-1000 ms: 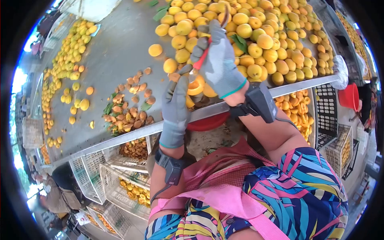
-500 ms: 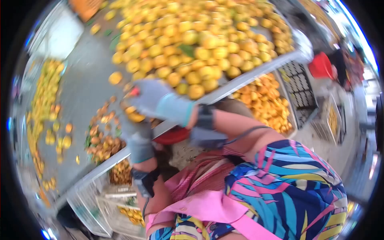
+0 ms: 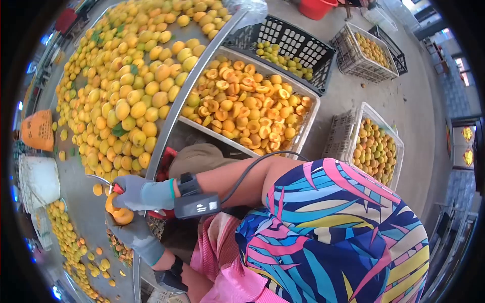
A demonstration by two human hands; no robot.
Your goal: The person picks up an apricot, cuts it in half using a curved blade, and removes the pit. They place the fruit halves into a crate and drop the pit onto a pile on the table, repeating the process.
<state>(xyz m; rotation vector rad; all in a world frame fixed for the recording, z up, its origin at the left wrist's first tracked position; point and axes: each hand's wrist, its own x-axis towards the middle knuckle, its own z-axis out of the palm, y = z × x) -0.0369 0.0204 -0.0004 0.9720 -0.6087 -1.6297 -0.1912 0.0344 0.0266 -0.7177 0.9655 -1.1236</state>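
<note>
Both my hands wear grey gloves and meet over the metal table's edge. My right hand (image 3: 132, 193) grips a knife (image 3: 117, 189) by its red handle; the thin metal blade points away over the table. My left hand (image 3: 135, 235) is closed around an orange apricot (image 3: 122, 216) from below. The apricot appears split open, with one part raised against my right fingers. Whether the pit is still inside cannot be made out. A large heap of whole apricots (image 3: 129, 101) lies on the table just beyond my right hand.
A crate of apricot halves (image 3: 252, 108) stands beside the table. Further off are a black crate (image 3: 295, 45), a white crate of fruit (image 3: 374, 146), another crate (image 3: 366, 53) and a red basin (image 3: 317, 7). Pits and scraps (image 3: 118, 247) lie near my left hand.
My view has swung right, bringing the crates on the floor into fuller sight. Both hands stay together at the table edge with fruit between them. The knife's blade now shows clearly.
</note>
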